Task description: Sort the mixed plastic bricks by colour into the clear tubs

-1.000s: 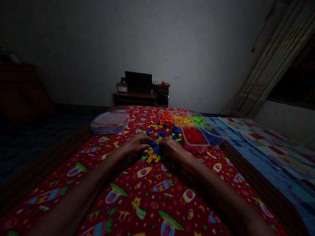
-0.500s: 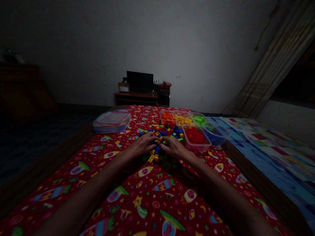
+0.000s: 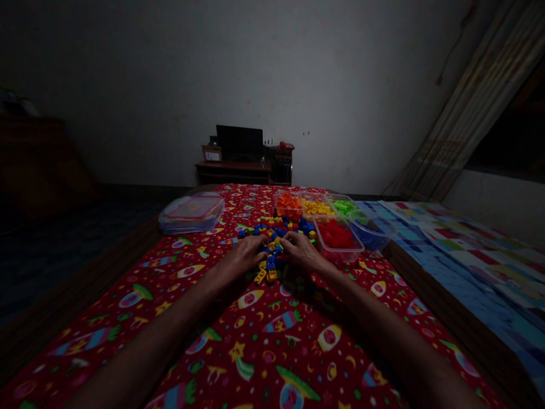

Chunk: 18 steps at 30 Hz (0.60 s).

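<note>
Shifted rightward since a second ago with the left hand (image 3: 248, 253), closer to the right hand (image 3: 302, 250). Reaching with curled fingers (image 3: 293, 238) into the near part of the brick pile (image 3: 279, 233), left of the red-brick tub (image 3: 338, 250) on the desk (image 3: 272, 341); cannot tell about any grip.

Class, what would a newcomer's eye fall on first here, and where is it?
Probably the red patterned cloth, filling the foreground. Next, the jumble of small coloured blocks towards its middle, with the left hand and right hand at either side. Clear containers of bright pieces stand beyond and right of the jumble.
</note>
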Each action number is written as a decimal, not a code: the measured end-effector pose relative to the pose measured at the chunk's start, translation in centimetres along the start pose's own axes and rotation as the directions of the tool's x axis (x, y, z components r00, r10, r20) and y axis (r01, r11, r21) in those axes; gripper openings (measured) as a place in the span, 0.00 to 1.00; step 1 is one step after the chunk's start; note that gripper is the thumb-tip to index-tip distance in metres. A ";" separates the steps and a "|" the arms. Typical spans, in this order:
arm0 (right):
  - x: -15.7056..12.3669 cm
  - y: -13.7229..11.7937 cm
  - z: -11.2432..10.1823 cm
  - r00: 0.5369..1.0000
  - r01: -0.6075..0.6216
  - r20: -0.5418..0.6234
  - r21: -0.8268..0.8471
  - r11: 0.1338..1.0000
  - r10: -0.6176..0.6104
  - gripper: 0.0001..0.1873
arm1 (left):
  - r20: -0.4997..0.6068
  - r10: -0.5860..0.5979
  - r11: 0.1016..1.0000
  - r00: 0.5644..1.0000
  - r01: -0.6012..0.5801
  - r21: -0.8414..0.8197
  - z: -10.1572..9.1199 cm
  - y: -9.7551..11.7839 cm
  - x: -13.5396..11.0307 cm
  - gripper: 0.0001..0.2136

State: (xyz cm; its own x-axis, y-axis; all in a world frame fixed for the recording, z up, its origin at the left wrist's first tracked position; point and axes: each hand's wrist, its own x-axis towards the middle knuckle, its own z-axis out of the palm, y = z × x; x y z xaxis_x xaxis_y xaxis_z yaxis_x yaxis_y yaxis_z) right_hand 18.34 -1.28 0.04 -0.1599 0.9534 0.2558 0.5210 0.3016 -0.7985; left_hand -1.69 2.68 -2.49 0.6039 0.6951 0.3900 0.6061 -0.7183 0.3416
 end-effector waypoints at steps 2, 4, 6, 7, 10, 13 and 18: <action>0.0 0.0 0.1 1.000 -0.017 0.015 0.015 1.000 0.016 0.10 | -0.019 -0.028 1.000 0.999 0.028 -0.011 -0.1 0.5 0.0 0.13; 0.0 -0.1 0.0 0.997 -0.072 0.042 0.058 0.996 0.070 0.08 | -0.035 -0.075 0.996 0.997 0.073 -0.050 -0.5 1.1 0.2 0.14; -0.1 -0.2 -0.2 0.987 -0.150 0.076 0.113 0.982 0.141 0.08 | -0.060 -0.160 0.981 0.985 0.152 -0.118 -0.9 1.8 0.6 0.15; -0.1 -0.2 -0.3 0.982 -0.176 0.098 0.142 0.974 0.163 0.09 | -0.072 -0.208 0.966 0.975 0.194 -0.170 -1.1 2.0 0.8 0.15; -0.2 0.1 -0.3 0.983 -0.125 0.160 0.193 0.973 0.095 0.17 | -0.061 -0.329 0.877 0.942 0.280 -0.391 -1.4 2.6 1.4 0.18; -0.4 0.4 -0.3 0.979 0.048 0.188 0.165 0.985 -0.080 0.24 | 0.057 -0.374 0.727 0.926 0.331 -0.602 -1.1 3.3 1.6 0.23; -0.4 0.2 -0.5 0.990 0.133 0.043 -0.036 0.990 -0.131 0.13 | 0.144 -0.446 0.535 0.884 0.391 -0.749 -0.9 4.4 1.7 0.24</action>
State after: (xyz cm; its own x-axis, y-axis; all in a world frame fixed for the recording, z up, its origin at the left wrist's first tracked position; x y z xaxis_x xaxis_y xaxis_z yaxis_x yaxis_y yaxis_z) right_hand 18.95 -1.56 0.06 -0.2630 0.9049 0.3347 0.5250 0.4253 -0.7372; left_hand 1.51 0.66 0.41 0.3379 0.9386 0.0697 0.1727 -0.1346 0.9757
